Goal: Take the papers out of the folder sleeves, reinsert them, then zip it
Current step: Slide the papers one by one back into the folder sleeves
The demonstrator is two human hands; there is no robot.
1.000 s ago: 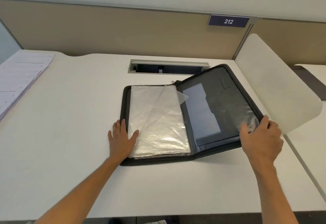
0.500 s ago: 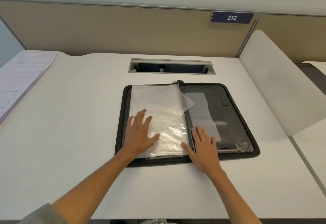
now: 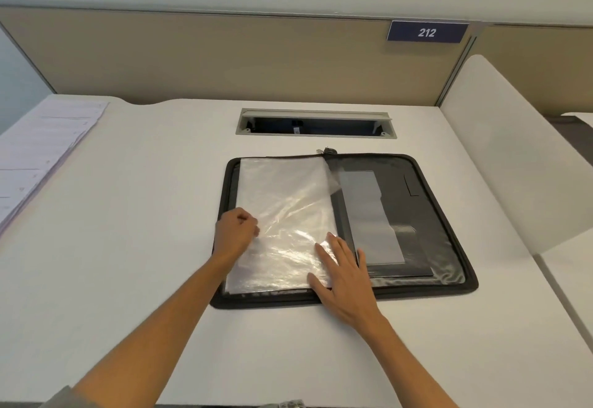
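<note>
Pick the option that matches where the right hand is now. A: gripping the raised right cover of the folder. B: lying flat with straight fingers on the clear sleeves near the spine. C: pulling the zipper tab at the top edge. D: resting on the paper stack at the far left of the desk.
B: the right hand lies flat, fingers straight, on the lower right corner of the clear sleeves, beside the spine of the open folder.

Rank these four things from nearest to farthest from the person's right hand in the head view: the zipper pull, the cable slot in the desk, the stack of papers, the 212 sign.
From the right hand:
1. Zipper pull, at the folder's top edge, straight ahead.
2. Cable slot, just beyond it in the desk.
3. 212 sign, up on the partition, to the right.
4. Stack of papers, at the desk's far left edge.
</note>
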